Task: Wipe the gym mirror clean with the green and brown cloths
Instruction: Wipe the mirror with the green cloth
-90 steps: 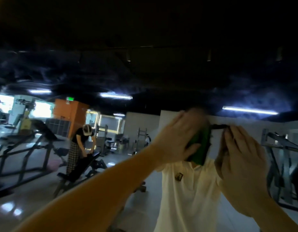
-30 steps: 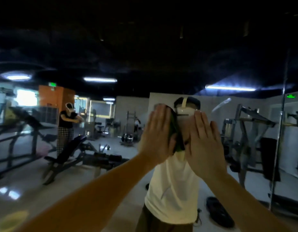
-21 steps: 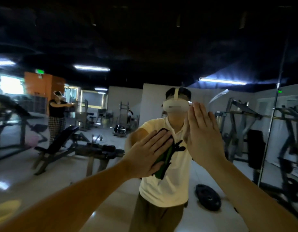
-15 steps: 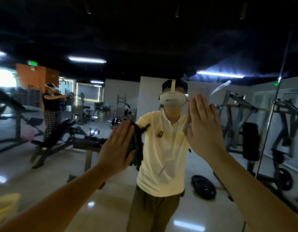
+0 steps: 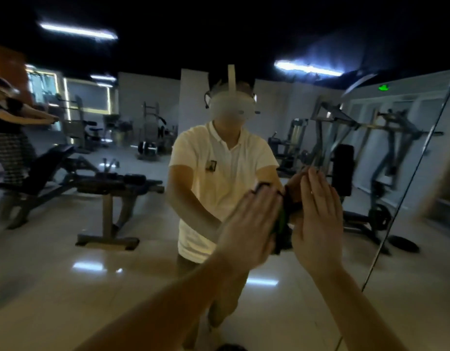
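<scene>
Left hand [image 5: 249, 224] flat, pressing the soft green cloth [image 5: 282, 220] to the mirror [image 5: 117, 274]; right hand [image 5: 317, 219] flat on the brown cloth [image 5: 293, 202]. Limp, light: palm them.

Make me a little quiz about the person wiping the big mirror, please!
1. True or false: the left hand presses the green cloth against the mirror with straight fingers.
2. Pick one: the right hand is A) flat, fingers straight; B) in a fist; C) out of view.
3. Fill the gap: in the reflection, the bench shows to the ___ of both hands.

Key: 1 true; 2 A; 3 left.
</scene>
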